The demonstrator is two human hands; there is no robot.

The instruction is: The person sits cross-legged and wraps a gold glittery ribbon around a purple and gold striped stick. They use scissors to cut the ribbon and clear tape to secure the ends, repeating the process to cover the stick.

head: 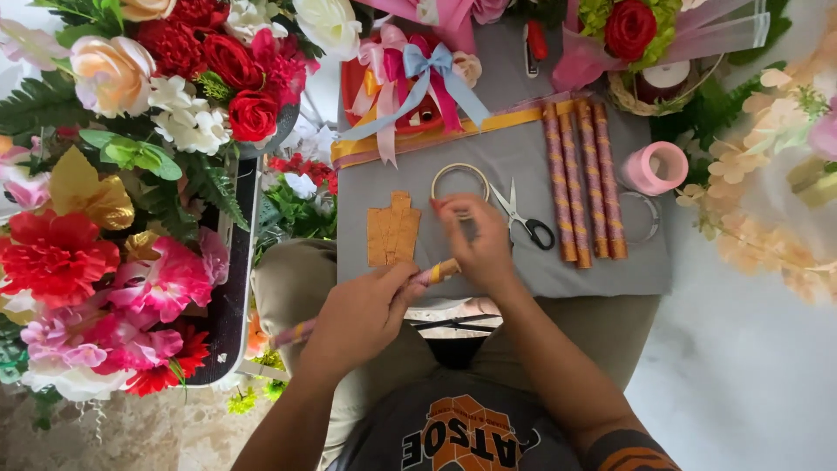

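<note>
Between closed fingers (397,281), a wrapped stick (440,271)

Four finished wrapped sticks (585,181), patterned in orange and pink, lie side by side on one grey worktop (523,148). A fifth wrapped stick (436,273) of the same kind sits apart from them, between two hands: one left hand (362,314) and one right hand (475,237). One pair of scissors (520,218) with black handles lies on the grey surface. There is one wooden ring (460,179), one clear ring (643,218) and one pink ribbon roll (656,167). One brown cut-out piece (393,230) lies flat. One multi-coloured bow (417,74) sits at the far edge, beside one small wicker basket (649,103). The flowers around are too many to count.
</note>
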